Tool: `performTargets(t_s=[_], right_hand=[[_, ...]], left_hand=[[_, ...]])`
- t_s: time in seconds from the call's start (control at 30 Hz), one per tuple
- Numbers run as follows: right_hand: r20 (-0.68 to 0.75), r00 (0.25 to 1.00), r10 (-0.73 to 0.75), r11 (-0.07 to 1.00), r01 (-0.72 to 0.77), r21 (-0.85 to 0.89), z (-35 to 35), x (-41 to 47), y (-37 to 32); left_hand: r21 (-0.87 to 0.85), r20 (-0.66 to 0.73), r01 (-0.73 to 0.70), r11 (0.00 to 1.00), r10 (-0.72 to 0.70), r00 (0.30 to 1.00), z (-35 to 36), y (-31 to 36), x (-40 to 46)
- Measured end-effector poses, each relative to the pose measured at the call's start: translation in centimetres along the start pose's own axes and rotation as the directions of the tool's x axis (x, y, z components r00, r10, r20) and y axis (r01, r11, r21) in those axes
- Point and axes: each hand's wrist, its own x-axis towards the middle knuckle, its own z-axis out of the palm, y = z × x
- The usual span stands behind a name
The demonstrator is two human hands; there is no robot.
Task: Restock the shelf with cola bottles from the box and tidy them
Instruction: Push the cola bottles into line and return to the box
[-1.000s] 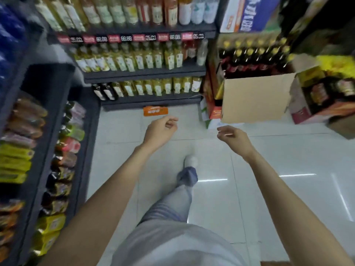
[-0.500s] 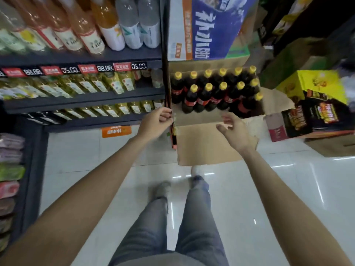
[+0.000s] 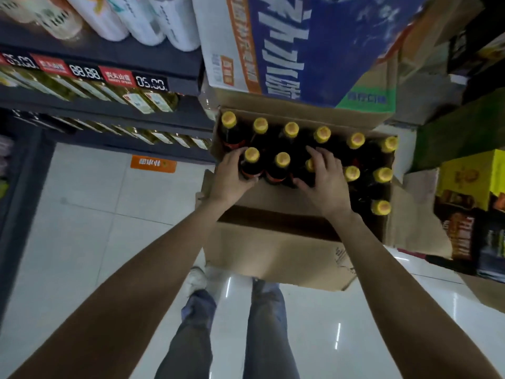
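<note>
Head view: our cola bottles stand in box, frame centre.
Left hand: grip closing round near-left bottle.
Right hand: grip spread over another.
Advice: grasp shoulders, lift straight.

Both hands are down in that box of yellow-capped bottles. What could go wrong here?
The left hand wraps one cola bottle packed tight against its neighbours, so lifting could tip the next one. The right hand covers another cap, grip unclear; it might slip. The box sits right at the feet, a possible trip.
</note>
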Motion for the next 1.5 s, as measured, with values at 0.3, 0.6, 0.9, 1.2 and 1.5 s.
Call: performTargets(t_s=[0.3, 0.6, 0.9, 1.2, 1.5], right_hand=[[-0.052, 0.975, -0.218, 0.972, 0.212, -0.102, 1.4, 2.4, 0.9], [-0.145, 0.989, -0.019, 0.992, 0.037, 0.119, 1.2, 0.6, 1.2], [-0.014, 0.826, -0.563, 0.721, 0.483, -0.497, 2.6, 4.6, -0.5], [-0.027, 0.832, -0.555, 0.769, 0.5, -0.398, -2.0, 2.3, -3.5], [0.015, 0.621, -0.783, 0.543, 0.696, -0.47, -15.8, -2.6, -18.1]], left_hand=[[-0.061, -0.027, -0.084, 0.995, 0.082, 0.996, 1.1, -1.3, 2.0], [-0.035, -0.142, -0.083, 0.996, 0.077, 0.987, 1.4, -1.5, 0.9], [-0.091, -0.037, -0.135, 0.987, 0.132, 0.991, 0.4, -2.0, 1.8], [-0.24, -0.163, -0.114, 0.964, 0.075, 0.984, -2.8, -0.8, -3.5], [-0.407, -0.542, -0.305, 0.861, 0.041, 0.839, -15.3, 2.9, -18.0]])
